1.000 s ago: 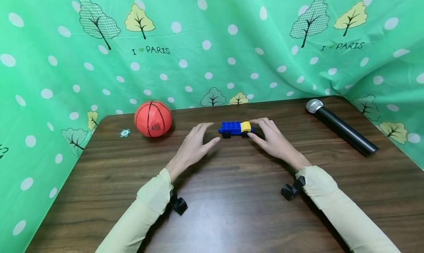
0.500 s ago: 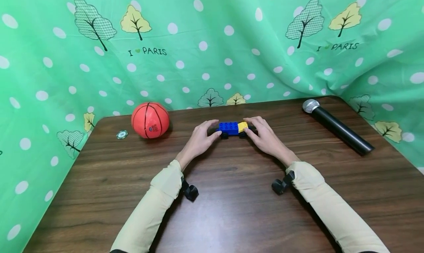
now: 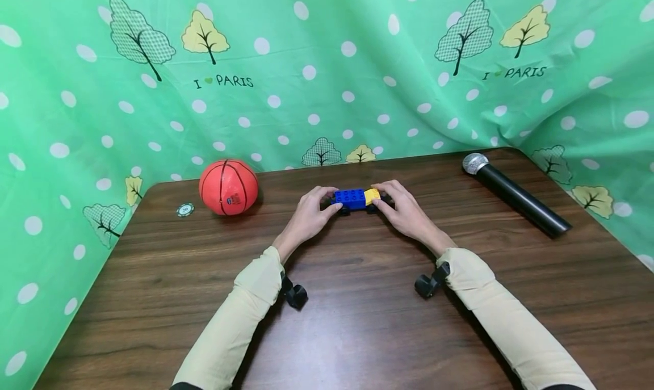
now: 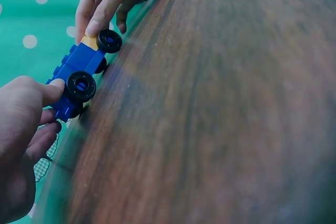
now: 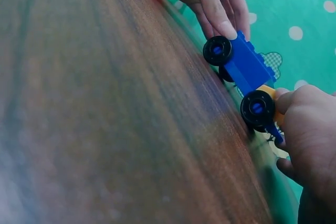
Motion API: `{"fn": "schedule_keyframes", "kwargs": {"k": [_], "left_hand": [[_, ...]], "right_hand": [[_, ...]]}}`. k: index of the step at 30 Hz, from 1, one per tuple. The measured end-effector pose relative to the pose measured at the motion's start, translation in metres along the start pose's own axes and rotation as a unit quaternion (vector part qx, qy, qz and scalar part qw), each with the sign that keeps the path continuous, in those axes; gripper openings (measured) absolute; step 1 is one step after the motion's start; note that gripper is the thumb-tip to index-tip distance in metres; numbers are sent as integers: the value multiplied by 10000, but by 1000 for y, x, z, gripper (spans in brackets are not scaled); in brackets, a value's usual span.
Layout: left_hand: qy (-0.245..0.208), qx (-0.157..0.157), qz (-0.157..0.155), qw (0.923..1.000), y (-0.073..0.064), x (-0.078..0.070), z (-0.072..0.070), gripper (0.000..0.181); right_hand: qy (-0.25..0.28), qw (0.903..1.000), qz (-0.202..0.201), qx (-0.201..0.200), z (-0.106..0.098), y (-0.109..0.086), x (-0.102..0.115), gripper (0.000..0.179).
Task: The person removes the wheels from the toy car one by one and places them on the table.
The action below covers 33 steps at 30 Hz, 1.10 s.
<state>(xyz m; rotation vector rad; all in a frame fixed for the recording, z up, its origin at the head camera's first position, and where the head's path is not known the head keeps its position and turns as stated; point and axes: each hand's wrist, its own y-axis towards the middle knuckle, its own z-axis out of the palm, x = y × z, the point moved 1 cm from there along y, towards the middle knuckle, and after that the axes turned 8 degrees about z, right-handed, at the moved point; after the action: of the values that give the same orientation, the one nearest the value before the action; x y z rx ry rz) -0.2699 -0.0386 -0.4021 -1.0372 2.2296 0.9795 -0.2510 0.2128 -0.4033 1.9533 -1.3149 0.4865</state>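
Observation:
A toy car (image 3: 350, 198) with a blue studded block, a yellow block and black wheels is held between both hands near the far side of the table. My left hand (image 3: 310, 213) pinches its blue end, thumb in front and fingers behind. At the other end, my right hand (image 3: 407, 211) pinches the yellow block (image 5: 269, 91) between thumb and fingers. In the left wrist view, the left thumb presses on the blue block (image 4: 79, 62) just by a wheel (image 4: 81, 86). Whether the wheels touch the tabletop is hard to tell.
A red ball (image 3: 228, 187) with black lines sits at the back left, beside a small round chip (image 3: 185, 209). To the right, a black microphone (image 3: 518, 197) lies slanted on the wooden table (image 3: 352, 322). Green patterned cloth (image 3: 286, 55) hangs behind the table.
My left hand has moved right to the toy car and now grips its blue end. The right hand's fingers have closed on the yellow block. The head view has shifted slightly.

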Motion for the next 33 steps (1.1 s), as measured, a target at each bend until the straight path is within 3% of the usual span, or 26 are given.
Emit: {"fn": "schedule_keyframes", "kwargs": {"k": [8, 17, 28, 33], "left_hand": [[-61, -49, 50, 10000, -1, -2, -1, 37], [-271, -316, 493, 9979, -14, -10, -11, 38], [-745, -664, 1176, 9880, -34, -22, -24, 38], [-965, -874, 1155, 9847, -39, -28, -27, 28]], "right_hand": [[114, 9998, -118, -96, -1, -2, 2, 34], [337, 9983, -414, -233, -5, -10, 15, 32], [443, 9940, -909, -428, -10, -23, 36, 34], [540, 9902, -1187, -502, -12, -29, 45, 38]]}}
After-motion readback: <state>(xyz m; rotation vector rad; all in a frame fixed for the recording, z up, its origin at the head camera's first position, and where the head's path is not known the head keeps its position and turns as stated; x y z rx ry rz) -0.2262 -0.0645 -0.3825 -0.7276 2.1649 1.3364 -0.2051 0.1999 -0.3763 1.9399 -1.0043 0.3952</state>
